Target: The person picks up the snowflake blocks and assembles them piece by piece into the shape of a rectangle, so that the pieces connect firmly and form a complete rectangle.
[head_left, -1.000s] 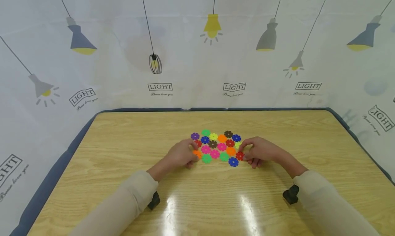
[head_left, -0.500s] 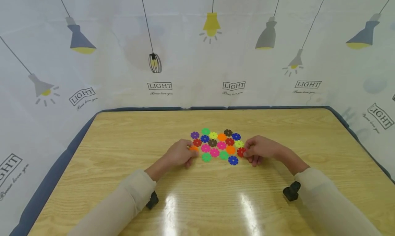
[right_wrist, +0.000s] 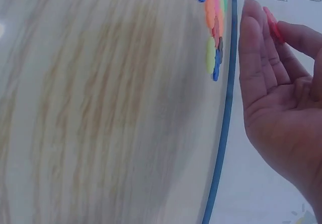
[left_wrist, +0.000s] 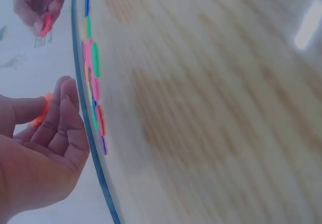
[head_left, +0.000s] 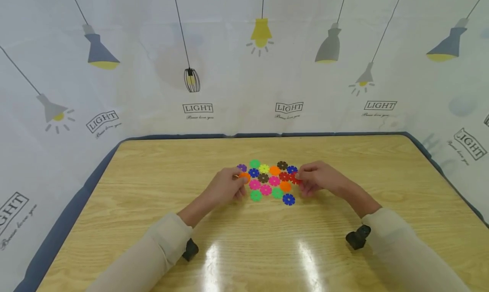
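Observation:
Between thumb and fingers, my left hand (head_left: 225,186) pinches an orange notched plastic disc (head_left: 245,178), raised above the table at the left side of a group of similar discs. My right hand (head_left: 321,176) pinches a red notched disc (head_left: 295,178), raised at the group's right side. Both wrist views show the held discs, orange (left_wrist: 46,105) and red (right_wrist: 273,25), apart from the table. Flat on the wood lie the others, among them a pink disc (head_left: 265,190), a green disc (head_left: 256,195) and a blue disc (head_left: 288,199). In the head view, the hands hide some discs.
The wooden table (head_left: 244,228) carries the discs near its middle. Behind it hangs a pale curtain (head_left: 237,88) printed with lamps, and a dark blue edge (head_left: 183,136) borders the tabletop. A small black camera (head_left: 358,237) sits at the right wrist.
Both hands were down at the group's near corners, taking hold of the orange and red discs. They have since lifted these two off the table, the right hand moving slightly inward.

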Demonstrator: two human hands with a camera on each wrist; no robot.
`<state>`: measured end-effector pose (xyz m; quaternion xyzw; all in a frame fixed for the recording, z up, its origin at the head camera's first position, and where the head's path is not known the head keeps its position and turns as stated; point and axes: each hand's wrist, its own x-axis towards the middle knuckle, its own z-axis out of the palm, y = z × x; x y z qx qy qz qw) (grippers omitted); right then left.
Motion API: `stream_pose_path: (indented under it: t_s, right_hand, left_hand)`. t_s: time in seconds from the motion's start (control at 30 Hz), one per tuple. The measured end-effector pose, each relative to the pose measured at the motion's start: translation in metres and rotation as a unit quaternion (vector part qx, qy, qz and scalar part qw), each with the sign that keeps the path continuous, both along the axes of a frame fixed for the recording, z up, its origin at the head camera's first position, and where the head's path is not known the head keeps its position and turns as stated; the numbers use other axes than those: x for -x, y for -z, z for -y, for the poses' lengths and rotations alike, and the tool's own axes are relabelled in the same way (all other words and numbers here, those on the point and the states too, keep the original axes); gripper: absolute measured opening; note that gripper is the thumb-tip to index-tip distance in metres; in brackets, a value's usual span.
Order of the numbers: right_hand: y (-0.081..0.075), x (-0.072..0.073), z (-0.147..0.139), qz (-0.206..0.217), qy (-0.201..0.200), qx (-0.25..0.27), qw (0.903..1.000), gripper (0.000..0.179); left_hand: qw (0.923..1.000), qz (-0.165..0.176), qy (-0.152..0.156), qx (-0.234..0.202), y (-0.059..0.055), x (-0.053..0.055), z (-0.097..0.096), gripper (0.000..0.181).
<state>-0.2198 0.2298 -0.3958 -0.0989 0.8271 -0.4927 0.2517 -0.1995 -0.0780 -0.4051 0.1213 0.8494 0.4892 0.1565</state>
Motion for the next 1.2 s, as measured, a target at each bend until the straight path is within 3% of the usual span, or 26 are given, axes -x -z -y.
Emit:
stream_pose_path:
  t_s: [0.33,0.67,1.2]
  right_hand:
    - [-0.009,-0.002,0.008,-0.006,0.028,0.055,0.9981,0.038]
    - [-0.02,-0.005,0.033,-0.029,0.04,0.09,0.9947,0.032]
    - [-0.023,-0.005,0.059,-0.027,0.019,0.112,0.9931,0.028]
  left_hand:
    - [0.9989,-0.045,-0.009,-0.011,-0.01,-0.003,-0.008,0.023]
    - [0.9963,-0.085,-0.008,-0.013,-0.014,-0.005,-0.02,0.02]
    - [0.9958,-0.067,0.004,-0.062,-0.016,-0.007,-0.029,0.011]
